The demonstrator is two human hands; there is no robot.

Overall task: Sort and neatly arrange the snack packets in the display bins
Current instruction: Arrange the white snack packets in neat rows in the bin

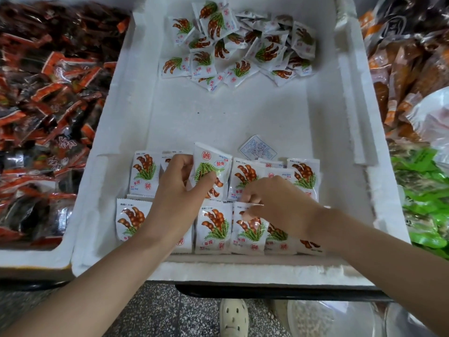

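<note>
The white polystyrene bin [352, 117] before me looks matt and grainy. My small white plastic-film packets [213, 227] are glossy, like the red-and-black film wrappers [48, 93] at far left. Bottom: speckled, matt stone floor [158, 312].

The packets [213, 227] beside the left hand [179, 190] are white with brown pods and green fronds. Their bin [243, 113] is white.

The left hand [179, 190] hides part of the tamarind packet [209, 164] it pinches. The right hand [274, 203] covers row packets [247, 231] at the foam bin's [243, 271] near end, its grip unclear.
</note>
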